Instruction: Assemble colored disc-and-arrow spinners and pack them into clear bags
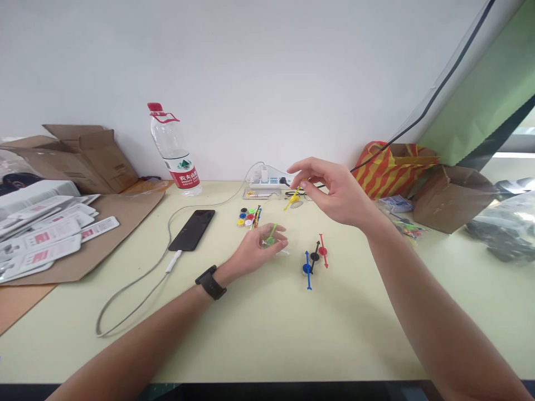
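Note:
My left hand (259,248) rests on the pale table (267,334), its fingers closed around a small green spinner piece (271,238) with a green arrow pointer. Raised above the table, my right hand (334,189) pinches a yellow arrow pointer (293,197) on a small clear base between thumb and fingertips. Blue (307,269), black (315,256) and red (323,252) arrow spinners lie on the table just right of my left hand. A cluster of small coloured discs and sticks (249,217) sits behind my left hand.
A black phone (192,229) on a white cable lies left of centre. A water bottle (174,150) stands by the wall near a power strip (267,179). Cardboard boxes (79,156) and white packets (45,234) fill the left; a striped bag (388,164) and box (451,197) the right.

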`<control>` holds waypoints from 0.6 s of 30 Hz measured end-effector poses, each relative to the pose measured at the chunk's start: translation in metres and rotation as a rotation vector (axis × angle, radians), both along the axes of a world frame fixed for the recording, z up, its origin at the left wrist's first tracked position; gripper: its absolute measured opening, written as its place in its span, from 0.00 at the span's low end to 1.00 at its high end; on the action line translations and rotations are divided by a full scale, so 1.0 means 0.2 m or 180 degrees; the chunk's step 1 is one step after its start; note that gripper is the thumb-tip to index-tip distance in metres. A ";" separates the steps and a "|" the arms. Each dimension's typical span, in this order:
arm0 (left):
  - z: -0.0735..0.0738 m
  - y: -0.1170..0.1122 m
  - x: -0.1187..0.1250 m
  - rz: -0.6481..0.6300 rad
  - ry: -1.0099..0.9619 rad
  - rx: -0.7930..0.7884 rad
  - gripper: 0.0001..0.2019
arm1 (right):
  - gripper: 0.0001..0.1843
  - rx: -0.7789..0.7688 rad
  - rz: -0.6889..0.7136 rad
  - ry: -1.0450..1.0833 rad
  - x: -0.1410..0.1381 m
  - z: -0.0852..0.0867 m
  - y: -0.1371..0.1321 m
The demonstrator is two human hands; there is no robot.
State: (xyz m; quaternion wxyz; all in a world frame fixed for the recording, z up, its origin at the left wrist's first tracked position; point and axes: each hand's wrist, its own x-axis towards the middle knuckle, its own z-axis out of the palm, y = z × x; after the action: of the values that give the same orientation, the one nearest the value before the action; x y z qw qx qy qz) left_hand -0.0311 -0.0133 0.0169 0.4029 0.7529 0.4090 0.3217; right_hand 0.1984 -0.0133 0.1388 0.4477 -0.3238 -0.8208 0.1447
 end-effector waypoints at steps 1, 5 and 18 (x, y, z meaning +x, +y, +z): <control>0.00 0.00 0.00 -0.0003 0.0008 0.0023 0.22 | 0.17 0.0026 -0.0007 -0.0049 0.00 0.00 0.00; 0.01 0.00 0.00 -0.0007 -0.0036 0.0056 0.21 | 0.19 0.0137 -0.0114 -0.0272 0.00 -0.03 0.01; 0.02 0.01 0.00 0.0014 -0.0084 0.0018 0.20 | 0.14 0.0135 -0.0206 -0.0437 0.02 -0.07 0.07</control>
State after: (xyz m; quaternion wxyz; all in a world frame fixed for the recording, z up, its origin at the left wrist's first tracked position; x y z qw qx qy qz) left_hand -0.0313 -0.0118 0.0213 0.4054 0.7489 0.4044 0.3336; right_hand 0.2033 -0.0003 0.1254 0.4015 -0.3497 -0.8416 0.0902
